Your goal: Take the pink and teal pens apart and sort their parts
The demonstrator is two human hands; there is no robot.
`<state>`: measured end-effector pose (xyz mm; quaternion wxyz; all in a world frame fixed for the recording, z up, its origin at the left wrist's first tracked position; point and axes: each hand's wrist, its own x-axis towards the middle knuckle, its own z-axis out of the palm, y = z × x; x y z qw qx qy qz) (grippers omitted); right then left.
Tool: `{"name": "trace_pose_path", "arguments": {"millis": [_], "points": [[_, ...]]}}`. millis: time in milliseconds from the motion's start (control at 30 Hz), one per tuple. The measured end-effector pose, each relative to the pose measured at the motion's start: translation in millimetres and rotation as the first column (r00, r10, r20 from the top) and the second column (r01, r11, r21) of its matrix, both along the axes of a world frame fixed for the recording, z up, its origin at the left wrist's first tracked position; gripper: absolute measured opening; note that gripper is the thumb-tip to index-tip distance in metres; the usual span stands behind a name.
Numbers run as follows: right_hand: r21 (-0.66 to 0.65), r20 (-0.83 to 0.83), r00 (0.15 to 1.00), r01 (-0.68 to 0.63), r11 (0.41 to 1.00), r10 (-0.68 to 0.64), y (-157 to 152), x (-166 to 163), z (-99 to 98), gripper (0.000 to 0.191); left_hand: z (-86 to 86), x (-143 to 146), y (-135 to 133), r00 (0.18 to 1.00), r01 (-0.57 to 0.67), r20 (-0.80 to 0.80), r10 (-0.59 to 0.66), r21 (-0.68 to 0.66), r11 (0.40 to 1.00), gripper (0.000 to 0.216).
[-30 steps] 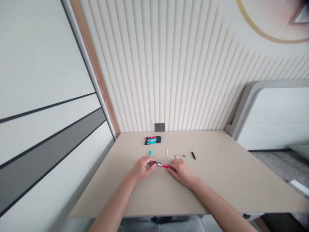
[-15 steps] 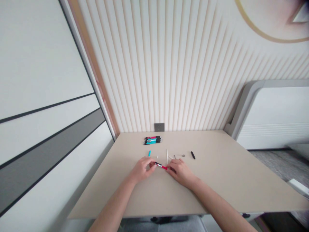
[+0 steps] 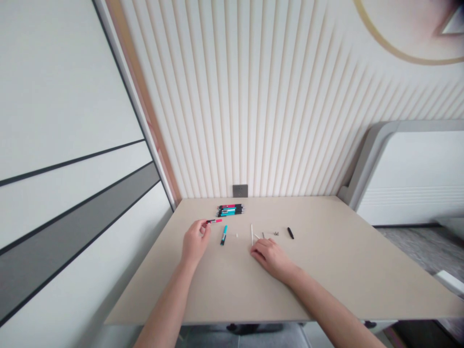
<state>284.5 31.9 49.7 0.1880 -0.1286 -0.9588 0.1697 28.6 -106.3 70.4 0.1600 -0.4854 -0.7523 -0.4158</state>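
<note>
A light tan table [image 3: 344, 270] stands against a wall with long pale stripes [image 3: 253, 96]. A small gray plate [image 3: 239, 191] sits on the wall, just above the back edge of the table. Near that edge, a bunch of pens [image 3: 230, 210] lie side by side in a neat stack, with black, pink and blue-green on them. They seem to be kept close together so they stay apart from the loose parts.

The left hand [image 3: 195, 241] is raised and closed. Its thumb and fingers pinch a short pink and black pen piece [image 3: 213, 221] near one end, so the rest sticks out where the person can see it. Just beside this hand, a blue-green pen piece [image 3: 224, 235] lies alone on the table.

The right hand [image 3: 270, 258] lies low on the table, open, with its palm down and its fingers a little bent. It holds nothing that can be seen. It is just by the near end of a thin white stick [image 3: 251, 234], which may be an ink tube and points to the back of the table. A tiny white bit [image 3: 237, 235] lies between the blue-green piece and the stick. Farther along are some tiny metal bits [image 3: 275, 233] and a short black pen piece [image 3: 290, 233]. These parts seem spread out so each one is easy to see and grab.
</note>
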Motion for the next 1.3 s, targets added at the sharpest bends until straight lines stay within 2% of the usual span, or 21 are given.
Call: {"name": "trace_pose_path", "arguments": {"millis": [200, 500, 700, 833, 1033, 1300], "points": [[-0.037, -0.023, 1.0, -0.009, 0.999, 0.008, 0.2, 1.1, 1.3, 0.022, 0.2, 1.8, -0.7, 0.997, -0.068, -0.052, 0.057, -0.259, 0.964, 0.016], [-0.029, -0.083, 0.997, 0.0, 1.0, -0.002, 0.1, 1.4, -0.6, 0.023, -6.0, -3.2, -3.9, 0.987, -0.159, -0.104, 0.122, -0.523, 0.838, 0.015], [-0.041, -0.106, 0.993, 0.046, 0.998, -0.05, 1.3, -2.8, 0.9, 0.018, -5.6, -0.3, -4.3, 0.983, -0.178, -0.149, 0.112, -0.569, 0.803, 0.015], [0.009, -0.033, 0.995, 0.095, 0.995, -0.095, 5.4, -17.2, 10.6, 0.022, -5.9, 0.1, -4.8, 0.979, -0.187, -0.179, 0.1, -0.581, 0.792, 0.014], [0.051, 0.13, 0.975, 0.173, 0.984, -0.179, 12.6, -52.9, 22.3, 0.03, -10.3, -1.9, -7.1, 0.984, -0.163, -0.15, 0.095, -0.55, 0.819, 0.01], [0.045, 0.166, 0.973, 0.155, 0.987, -0.16, 11.9, -73.9, 10.8, 0.033, -15.4, -2.8, -5.6, 0.994, -0.094, -0.097, 0.052, -0.498, 0.862, 0.012]]}}
